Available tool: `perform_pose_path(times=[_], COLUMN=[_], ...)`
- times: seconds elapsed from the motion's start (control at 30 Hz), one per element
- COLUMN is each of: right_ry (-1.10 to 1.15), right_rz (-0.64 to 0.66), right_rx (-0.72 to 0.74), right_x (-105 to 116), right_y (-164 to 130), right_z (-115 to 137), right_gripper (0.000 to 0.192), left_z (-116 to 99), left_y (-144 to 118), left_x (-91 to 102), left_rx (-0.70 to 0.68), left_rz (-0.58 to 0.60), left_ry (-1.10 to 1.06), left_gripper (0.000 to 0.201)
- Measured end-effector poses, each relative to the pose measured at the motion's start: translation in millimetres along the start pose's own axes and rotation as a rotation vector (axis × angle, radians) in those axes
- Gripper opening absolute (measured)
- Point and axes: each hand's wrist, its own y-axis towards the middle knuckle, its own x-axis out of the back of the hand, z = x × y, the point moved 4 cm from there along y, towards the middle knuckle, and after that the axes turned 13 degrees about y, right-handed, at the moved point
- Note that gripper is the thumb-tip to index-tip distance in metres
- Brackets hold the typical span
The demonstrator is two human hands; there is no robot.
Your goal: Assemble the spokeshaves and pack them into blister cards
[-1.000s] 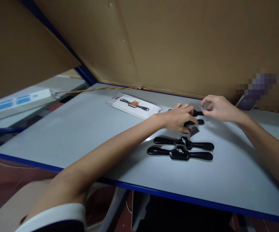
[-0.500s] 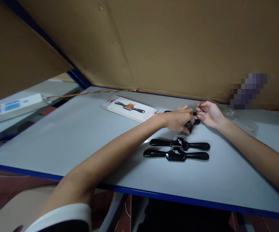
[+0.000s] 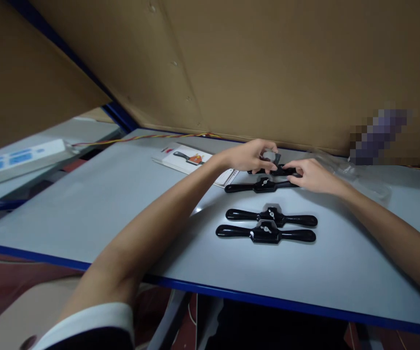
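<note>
Several black spokeshaves lie on the table, their handles running left to right. Around the middle of the farthest spokeshave point(image 3: 281, 170), my left hand point(image 3: 250, 156) is closed, with a grey plate between thumb and forefinger. My right hand point(image 3: 312, 176) pinches the same tool near its right handle, which is partly hidden by the fingers. Just in front lies another spokeshave point(image 3: 264, 184), its right end beneath my right fingertips. Closer to me, a third spokeshave point(image 3: 272, 216) and the nearest spokeshave point(image 3: 265, 234) lie almost parallel, each with a silvery wing screw.
A printed card package point(image 3: 191, 158) lies behind my left forearm. Crumpled clear plastic point(image 3: 368, 187) rests beyond my right forearm. A white power strip point(image 3: 20, 160) sits at far left, its twisted cable point(image 3: 151, 137) running along the back edge. Cardboard panels point(image 3: 249, 73) wall the table's rear.
My left hand has moved back and left, from the second-farthest spokeshave to the farthest, uncovering the former. My right hand has moved slightly left and down to the far tool's handle.
</note>
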Motion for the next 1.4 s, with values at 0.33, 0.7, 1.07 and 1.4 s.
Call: perform_pose_path(times=[0.33, 0.7, 1.07, 1.4], right_ry=[-0.064, -0.078, 0.039, 0.208], right_rz=[-0.152, -0.314, -0.341, -0.264], right_rx=[0.126, 0.018, 0.077, 0.060], right_x=[0.4, 4.5, 12.3, 18.1], right_y=[5.6, 6.5, 12.3, 35.4], right_z=[-2.0, -21.4, -11.2, -3.8], right_gripper=[0.029, 0.028, 0.017, 0.023], left_z=[6.8, 17.1, 37.5, 48.9], left_y=[2.5, 23.8, 23.5, 30.8], left_x=[2.0, -23.5, -21.8, -23.4], left_rx=[-0.053, 0.029, 0.069, -0.032], left_rz=[-0.117, -0.160, -0.223, -0.296], left_ry=[-0.132, 0.227, 0.331, -0.045], left_gripper=[0.042, 0.025, 0.038, 0.020])
